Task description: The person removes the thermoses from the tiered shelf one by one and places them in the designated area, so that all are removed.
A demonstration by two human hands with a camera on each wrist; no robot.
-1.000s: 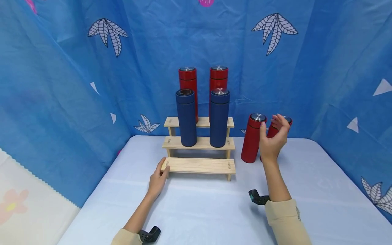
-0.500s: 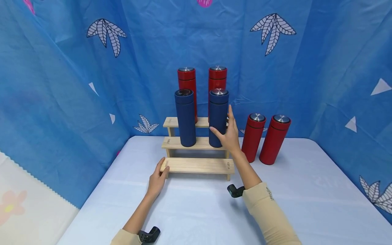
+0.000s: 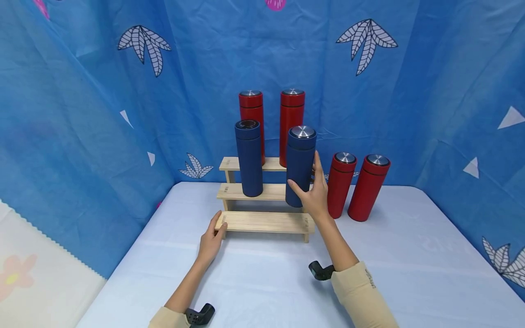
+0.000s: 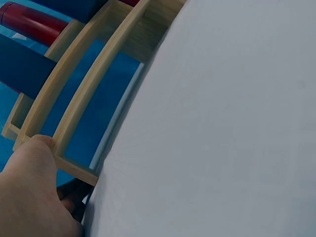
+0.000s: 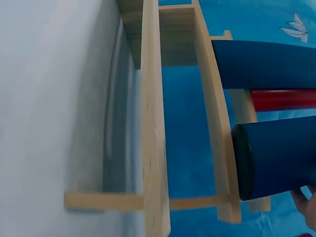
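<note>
My right hand grips the lower part of a blue thermos flask with a shiny lid, thumb in front. The flask leans slightly, its base by the middle step's front edge in the right wrist view. My left hand holds the left end of the lowest step of a three-step wooden stand, thumb over its front edge. A second blue flask stands upright at the left of the middle step. Two red flasks stand on the top step, partly hidden behind the blue ones.
Two more red flasks stand on the white-covered table, to the right of the stand. A blue patterned cloth hangs behind and along the sides. My right forearm reaches in front of the stand's right end.
My right hand moved left from the red flasks on the table to the right blue flask and took hold of it. The flask has shifted forward and right. My left hand stayed put.
</note>
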